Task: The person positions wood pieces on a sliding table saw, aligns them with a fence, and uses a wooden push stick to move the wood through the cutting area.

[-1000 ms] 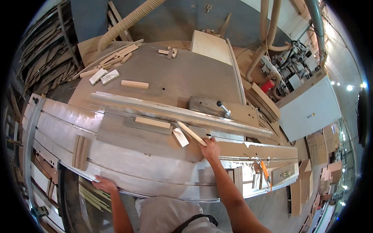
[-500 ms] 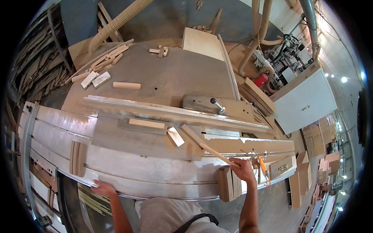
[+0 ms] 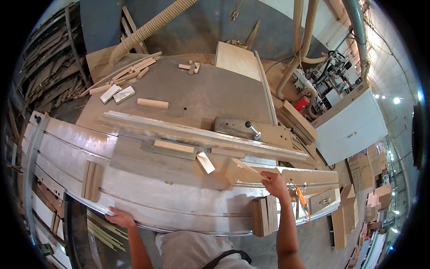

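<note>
My right hand [image 3: 275, 184] is closed round the near end of a thin wooden stick [image 3: 251, 168] over the right part of the metal machine table [image 3: 179, 204]. Its far end points left toward the long fence [image 3: 192, 133]; whether the tip touches anything I cannot tell. A short wooden strip [image 3: 227, 153] lies along the fence beyond that tip. Left of the stick is a pale-topped wooden block [image 3: 205, 162], and farther left a light strip [image 3: 174, 146]. My left hand [image 3: 121, 218] rests on the table's front edge, thumb and fingers apart, holding no loose piece.
Upright boards [image 3: 264, 216] stand by my right forearm; more boards [image 3: 92, 180] lie at left. An orange-handled tool [image 3: 301, 197] lies right of my right hand. Behind the fence are a black-knobbed lever [image 3: 253, 130], a loose round-edged piece [image 3: 152, 103] and two white-topped blocks [image 3: 124, 94].
My right hand has moved forward and slightly left with the stick. The short strip that lay slanted near the stick's tip now lies along the fence. My left hand stays at the edge.
</note>
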Tool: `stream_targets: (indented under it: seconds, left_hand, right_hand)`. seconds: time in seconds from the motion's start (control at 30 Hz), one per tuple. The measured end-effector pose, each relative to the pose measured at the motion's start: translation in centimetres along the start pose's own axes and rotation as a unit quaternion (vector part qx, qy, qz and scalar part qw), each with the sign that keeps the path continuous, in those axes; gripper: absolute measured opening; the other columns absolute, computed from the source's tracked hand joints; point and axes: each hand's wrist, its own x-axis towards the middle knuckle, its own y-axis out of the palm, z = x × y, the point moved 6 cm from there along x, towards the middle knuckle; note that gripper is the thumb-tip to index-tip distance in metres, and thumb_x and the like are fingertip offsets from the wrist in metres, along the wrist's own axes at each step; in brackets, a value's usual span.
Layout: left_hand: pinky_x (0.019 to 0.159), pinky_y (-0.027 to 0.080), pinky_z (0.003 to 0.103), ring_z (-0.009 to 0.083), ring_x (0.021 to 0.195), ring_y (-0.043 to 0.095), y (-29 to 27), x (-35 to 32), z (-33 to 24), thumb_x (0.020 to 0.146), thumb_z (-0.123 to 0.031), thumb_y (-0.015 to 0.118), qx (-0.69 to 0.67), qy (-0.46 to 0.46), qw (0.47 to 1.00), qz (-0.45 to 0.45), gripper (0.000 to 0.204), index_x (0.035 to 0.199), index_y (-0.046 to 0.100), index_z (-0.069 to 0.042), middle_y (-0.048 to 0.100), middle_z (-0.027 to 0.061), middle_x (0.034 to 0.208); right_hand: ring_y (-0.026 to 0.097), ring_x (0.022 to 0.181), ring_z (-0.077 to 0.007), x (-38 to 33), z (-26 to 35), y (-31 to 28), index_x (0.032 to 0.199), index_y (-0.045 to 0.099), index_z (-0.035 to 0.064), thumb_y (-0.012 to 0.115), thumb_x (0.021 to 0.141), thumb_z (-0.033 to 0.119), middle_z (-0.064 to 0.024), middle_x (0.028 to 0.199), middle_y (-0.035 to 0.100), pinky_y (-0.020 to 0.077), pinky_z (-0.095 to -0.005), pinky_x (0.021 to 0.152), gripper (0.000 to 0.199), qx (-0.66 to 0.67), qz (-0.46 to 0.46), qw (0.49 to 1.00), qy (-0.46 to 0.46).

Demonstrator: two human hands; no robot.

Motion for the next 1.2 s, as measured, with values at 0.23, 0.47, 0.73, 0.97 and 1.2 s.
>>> stream_targets:
  seconds: [0.23, 0.47, 0.73, 0.97, 1.2]
  left_hand:
    - [0.110, 0.038, 0.050, 0.0486, 0.127, 0.045, -0.8, -0.6, -2.6, 0.104, -0.044, 0.050, 0.015, -0.014, 1.000, 0.009, 0.073, 0.143, 0.033, 0.015, 0.041, 0.0374, 0.141]
    - [0.109, 0.038, 0.049, 0.0474, 0.126, 0.045, -0.3, -0.1, -1.0, 0.105, -0.043, 0.049, 0.006, 0.013, 1.000, 0.016, 0.071, 0.143, 0.033, 0.015, 0.041, 0.0362, 0.140]
    - [0.111, 0.035, 0.051, 0.0486, 0.128, 0.043, -0.8, -0.8, -2.8, 0.103, -0.052, 0.046, 0.003, -0.040, 0.999, 0.012, 0.080, 0.142, 0.033, 0.016, 0.041, 0.0363, 0.140]
    - [0.109, 0.037, 0.050, 0.0472, 0.125, 0.045, -0.5, 0.1, -1.2, 0.104, -0.049, 0.046, 0.003, 0.021, 1.000, 0.012, 0.076, 0.141, 0.035, 0.017, 0.042, 0.0373, 0.137]
    - [0.109, 0.037, 0.050, 0.0476, 0.127, 0.045, -0.4, -0.5, -1.8, 0.105, -0.050, 0.045, 0.015, 0.036, 0.999, 0.022, 0.077, 0.142, 0.034, 0.017, 0.041, 0.0382, 0.139]
  right_hand:
    - [0.071, 0.089, -0.0335, 4.3, 1.8, -3.9, 0.109, 0.077, 0.0123, 0.072, 0.079, 0.015, -0.0174, 0.094, 0.074, 0.0561, -0.0402, 0.082, 0.030, -0.042, 0.065, 0.997, 0.000]
    - [0.070, 0.090, -0.0351, 9.0, 3.1, -4.1, 0.105, 0.078, 0.0127, 0.069, 0.076, 0.013, -0.0164, 0.095, 0.074, 0.0558, -0.0419, 0.085, 0.030, -0.048, 0.105, 0.989, -0.090]
    - [0.070, 0.089, -0.0355, 11.1, 4.1, -4.1, 0.102, 0.079, 0.0144, 0.066, 0.075, 0.011, -0.0172, 0.094, 0.074, 0.0557, -0.0414, 0.086, 0.030, -0.091, 0.142, 0.982, -0.086]
    - [0.070, 0.074, -0.0293, 11.9, 5.0, -4.5, 0.103, 0.078, 0.0079, 0.069, 0.075, 0.009, -0.0185, 0.086, 0.073, 0.0548, -0.0366, 0.071, 0.029, -0.093, 0.139, 0.981, -0.098]
    - [0.071, 0.083, -0.0356, 12.0, 6.5, -3.8, 0.101, 0.079, 0.0112, 0.066, 0.075, 0.011, -0.0190, 0.089, 0.073, 0.0564, -0.0418, 0.081, 0.028, -0.096, 0.149, 0.983, -0.056]
